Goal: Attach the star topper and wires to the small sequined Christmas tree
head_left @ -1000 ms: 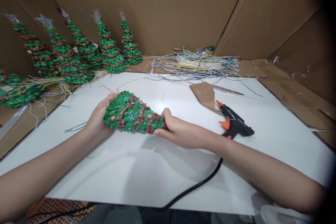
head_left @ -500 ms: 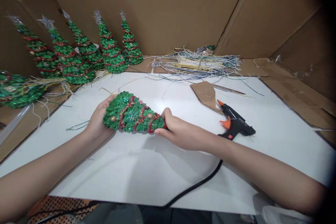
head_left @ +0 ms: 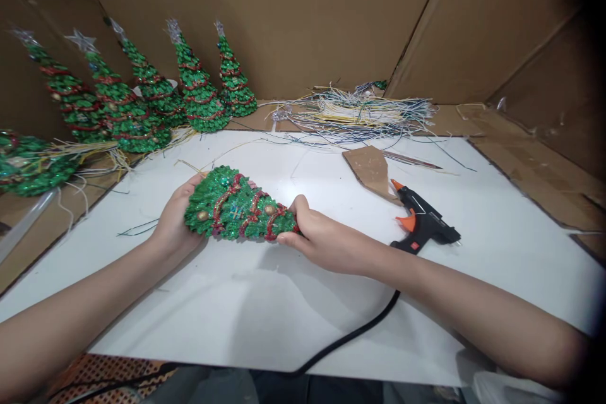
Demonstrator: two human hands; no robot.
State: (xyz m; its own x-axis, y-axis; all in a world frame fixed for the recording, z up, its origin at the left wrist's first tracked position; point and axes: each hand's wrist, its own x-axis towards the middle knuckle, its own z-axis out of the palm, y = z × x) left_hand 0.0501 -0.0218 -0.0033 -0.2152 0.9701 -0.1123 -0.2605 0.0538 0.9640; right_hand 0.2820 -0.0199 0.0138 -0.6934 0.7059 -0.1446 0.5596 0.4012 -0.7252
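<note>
A green glittery Christmas tree figurine (head_left: 234, 205) with red garlands and gold baubles lies sideways between my hands, above the white board (head_left: 199, 315). My left hand (head_left: 177, 218) cups its wide base, with the fingers hidden behind it. Around the narrow top my right hand (head_left: 317, 230) is closed, thumb and forefinger showing; the tip is covered by the hand. Thin wires stick out near the base. Beyond my right wrist, a black and orange hot glue gun (head_left: 426, 218) rests on the board.
Several star-topped trees (head_left: 199, 91) stand at the back left, and another tree (head_left: 33, 167) lies at the left edge. A heap of thin wires (head_left: 364, 113) is at the back. A cardboard piece (head_left: 369, 170) lies by the glue gun; its black cable (head_left: 355, 334) runs to the front edge.
The held tree and both hands have shifted very slightly to the left. The grip looks the same, and the other things stay in place.
</note>
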